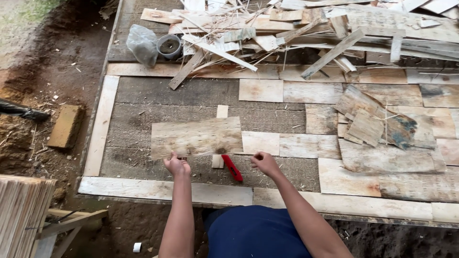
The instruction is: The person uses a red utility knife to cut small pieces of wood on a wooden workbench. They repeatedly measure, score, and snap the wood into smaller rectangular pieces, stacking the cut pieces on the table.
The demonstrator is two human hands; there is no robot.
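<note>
- Person's standing at a low wooden work platform [143, 188], looking straight down, both arms reaching fwd over the near edge.
- Left hand [176, 166] is pinching the near edge of a thin veneer sheet [196, 137], thumb and fingers pressed together on it. Sheet's lying flat w/ its long side across the platform, prob so the edge stays easy to lift or slide.
- Right hand [264, 162] is hovering just right of that sheet, fingers curled in loosely. Can't tell if it's pinching anything, maybe a sliver, too small to see.
- Red utility knife [233, 168] is lying on the boards between the two hands, angled, nobody touching it. Seems parked there to stay within reach of either hand.
- A narrow wood strip [221, 112] is running under the sheet front to back, poking out at both ends, so the sheet's resting partly on it.
- More pale veneer pieces [377, 124] are laid flat to the right, overlapping like tiles.
- Scrap offcuts [296, 33] are heaped at the far side, well apart from the hands, next to a small pot [169, 46] and a plastic bag [142, 44].
- Both forearms are angling inward, elbows near the body, wrists fairly straight.
</note>
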